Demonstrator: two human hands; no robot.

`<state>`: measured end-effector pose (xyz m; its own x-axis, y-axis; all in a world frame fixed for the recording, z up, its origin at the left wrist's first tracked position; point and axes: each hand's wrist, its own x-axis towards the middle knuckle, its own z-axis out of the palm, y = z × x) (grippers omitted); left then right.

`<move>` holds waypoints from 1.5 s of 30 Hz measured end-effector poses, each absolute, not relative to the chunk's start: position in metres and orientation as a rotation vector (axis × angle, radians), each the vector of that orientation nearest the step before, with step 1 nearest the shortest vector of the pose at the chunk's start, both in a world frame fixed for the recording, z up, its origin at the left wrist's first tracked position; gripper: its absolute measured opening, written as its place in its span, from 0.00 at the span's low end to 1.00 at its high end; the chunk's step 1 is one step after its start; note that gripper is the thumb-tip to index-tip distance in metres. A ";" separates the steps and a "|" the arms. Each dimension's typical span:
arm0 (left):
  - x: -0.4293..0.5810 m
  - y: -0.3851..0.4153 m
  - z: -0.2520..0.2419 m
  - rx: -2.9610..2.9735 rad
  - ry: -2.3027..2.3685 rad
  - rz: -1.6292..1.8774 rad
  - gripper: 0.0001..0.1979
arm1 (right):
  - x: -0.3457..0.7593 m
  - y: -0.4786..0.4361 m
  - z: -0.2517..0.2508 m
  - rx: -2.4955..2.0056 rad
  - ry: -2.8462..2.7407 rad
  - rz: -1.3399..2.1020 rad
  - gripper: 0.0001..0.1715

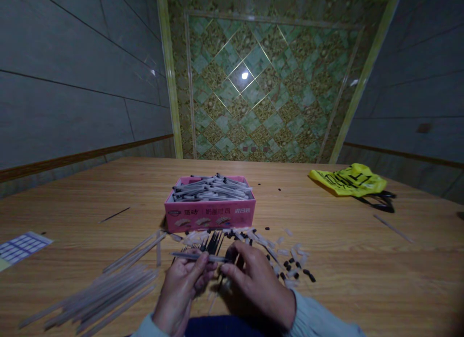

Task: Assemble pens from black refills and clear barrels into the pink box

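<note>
My left hand point(186, 284) grips a translucent pen point(188, 255) between thumb and fingers, its length lying crosswise. At the pen's right end my right hand point(253, 279) is closed, thumb and fingers bent around a dark part there. What that dark part is exactly, the fingers hide. Behind both hands lie thin black-tipped refills point(213, 241). Small black plugs point(290, 265) and clear pen caps point(282, 252) are scattered beside my right hand. To the left of my left hand rests a pile of clear pen barrels point(112, 293).
A pink box point(210, 215) heaped with pens point(213, 188) stands just beyond my hands. At the back right lies a yellow bag point(353, 180) with black handles. A single clear tube point(393, 228), a thin dark stick point(115, 214) and a label sheet point(23, 249) lie farther out.
</note>
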<state>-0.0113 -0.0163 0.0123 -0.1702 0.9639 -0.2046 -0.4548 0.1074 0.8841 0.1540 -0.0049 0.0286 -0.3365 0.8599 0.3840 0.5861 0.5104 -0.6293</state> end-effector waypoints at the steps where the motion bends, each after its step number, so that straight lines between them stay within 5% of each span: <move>1: -0.011 -0.016 0.013 0.633 1.080 1.421 0.21 | 0.154 -0.005 0.028 -1.162 -2.045 0.492 0.08; 6: -0.010 -0.017 0.014 0.634 1.069 1.396 0.19 | 0.154 -0.004 0.026 -1.181 -2.077 0.598 0.25; 11: -0.010 -0.017 0.014 0.624 1.083 1.404 0.18 | 0.155 -0.004 0.028 -1.134 -2.015 0.541 0.12; 16: -0.010 -0.017 0.013 0.642 1.078 1.391 0.19 | 0.154 -0.005 0.027 -1.163 -2.058 0.582 0.23; 20: -0.011 -0.016 0.014 0.609 1.084 1.411 0.18 | 0.154 -0.005 0.027 -1.116 -2.017 0.547 0.13; 26: -0.011 -0.017 0.014 0.610 1.070 1.401 0.17 | 0.154 -0.005 0.028 -1.182 -2.073 0.569 0.20; 32: -0.012 -0.016 0.012 0.615 1.089 1.397 0.18 | 0.154 -0.006 0.028 -1.139 -2.025 0.549 0.08; 45: -0.011 -0.019 0.016 0.690 1.117 1.390 0.21 | 0.154 0.003 0.017 -1.048 -1.928 0.880 0.22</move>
<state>-0.0106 -0.0188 0.0158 -0.1610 0.9664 -0.2002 -0.4034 0.1207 0.9070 0.1536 0.0027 0.0166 -0.3766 0.8801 0.2893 0.3581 0.4263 -0.8307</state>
